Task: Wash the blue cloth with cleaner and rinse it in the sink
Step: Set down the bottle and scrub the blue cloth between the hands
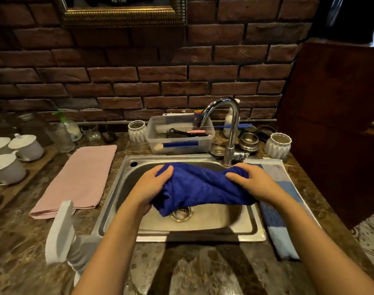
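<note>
The blue cloth point(200, 186) is bunched and stretched between both hands above the steel sink point(248, 226). My left hand point(153, 185) grips its left end, my right hand point(251, 180) grips its right end. A loose corner hangs down over the drain point(182, 213). The chrome tap point(231, 128) stands at the sink's back right, and no water is visible running from it. A white pump bottle point(228, 123) stands behind the tap. A white spray bottle point(64, 237) lies at the near left on the counter.
A pink towel point(79, 179) lies left of the sink, and a blue-and-white striped cloth point(276, 209) lies along its right side. A clear tub of brushes point(179, 135) sits behind the basin. White lidded cups point(25, 146) and glasses point(61, 137) fill the left counter. A wooden panel point(330, 124) stands on the right.
</note>
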Demonstrator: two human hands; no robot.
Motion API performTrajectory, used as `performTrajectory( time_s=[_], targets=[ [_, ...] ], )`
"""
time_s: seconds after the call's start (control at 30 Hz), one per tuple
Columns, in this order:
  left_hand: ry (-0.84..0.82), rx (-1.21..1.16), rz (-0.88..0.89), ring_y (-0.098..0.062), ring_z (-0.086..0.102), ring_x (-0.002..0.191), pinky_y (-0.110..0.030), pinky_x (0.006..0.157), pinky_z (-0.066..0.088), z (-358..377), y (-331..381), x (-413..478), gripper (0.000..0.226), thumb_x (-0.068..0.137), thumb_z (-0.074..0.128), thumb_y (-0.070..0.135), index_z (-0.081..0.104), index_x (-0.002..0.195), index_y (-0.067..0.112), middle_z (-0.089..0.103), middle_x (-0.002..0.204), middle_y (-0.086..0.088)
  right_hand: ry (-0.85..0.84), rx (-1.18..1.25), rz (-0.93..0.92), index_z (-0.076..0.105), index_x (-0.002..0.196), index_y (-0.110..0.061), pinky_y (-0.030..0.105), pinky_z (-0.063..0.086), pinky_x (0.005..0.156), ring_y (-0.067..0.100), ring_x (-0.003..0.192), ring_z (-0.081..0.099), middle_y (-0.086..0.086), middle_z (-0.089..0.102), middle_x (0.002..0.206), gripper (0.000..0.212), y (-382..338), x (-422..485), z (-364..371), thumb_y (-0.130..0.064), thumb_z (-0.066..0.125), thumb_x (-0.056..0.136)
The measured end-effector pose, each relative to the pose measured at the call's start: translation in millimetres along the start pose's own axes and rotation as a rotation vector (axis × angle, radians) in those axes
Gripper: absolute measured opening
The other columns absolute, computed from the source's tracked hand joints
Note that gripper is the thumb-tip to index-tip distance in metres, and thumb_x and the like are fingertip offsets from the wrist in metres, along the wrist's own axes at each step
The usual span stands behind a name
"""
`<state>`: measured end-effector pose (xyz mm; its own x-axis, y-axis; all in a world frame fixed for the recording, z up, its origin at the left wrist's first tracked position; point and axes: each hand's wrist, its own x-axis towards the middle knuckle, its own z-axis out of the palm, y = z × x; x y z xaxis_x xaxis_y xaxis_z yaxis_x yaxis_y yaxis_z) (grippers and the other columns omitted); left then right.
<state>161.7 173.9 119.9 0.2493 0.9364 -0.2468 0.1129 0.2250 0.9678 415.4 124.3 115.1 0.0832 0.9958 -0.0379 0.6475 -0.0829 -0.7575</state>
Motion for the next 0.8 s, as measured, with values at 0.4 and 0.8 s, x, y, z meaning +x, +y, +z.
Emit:
performTrajectory(
  time_s=[0.4, 0.8],
  targets=[
    [0.099, -0.589, -0.281, -0.017, 0.065, 0.067, -0.031, 0.063, 0.051, 77, -16, 13, 0.031, 0.087, 0.059, 0.041, 0.066, 0.085, 0.011, 0.068, 0.065, -0.003, 0.439, -0.005, -0.064, 0.049, 0.057, -0.022, 0.03, 0.044, 0.056, 0.015, 0.057, 0.057, -0.002, 0.056, 0.056, 0.044, -70, 7, 94, -0.046, 0.038, 0.093],
    [0.13, -0.637, -0.292, -0.012, 0.061, 0.049, -0.029, 0.057, 0.046, 68, -6, 22, 0.032, 0.091, 0.054, 0.036, 0.061, 0.071, 0.012, 0.061, 0.046, 0.001, 0.361, -0.169, -0.066, 0.059, 0.074, -0.016, 0.027, 0.035, 0.053, 0.017, 0.063, 0.054, 0.0, 0.057, 0.066, 0.047, -78, 9, 100, -0.044, 0.028, 0.097]
  ],
)
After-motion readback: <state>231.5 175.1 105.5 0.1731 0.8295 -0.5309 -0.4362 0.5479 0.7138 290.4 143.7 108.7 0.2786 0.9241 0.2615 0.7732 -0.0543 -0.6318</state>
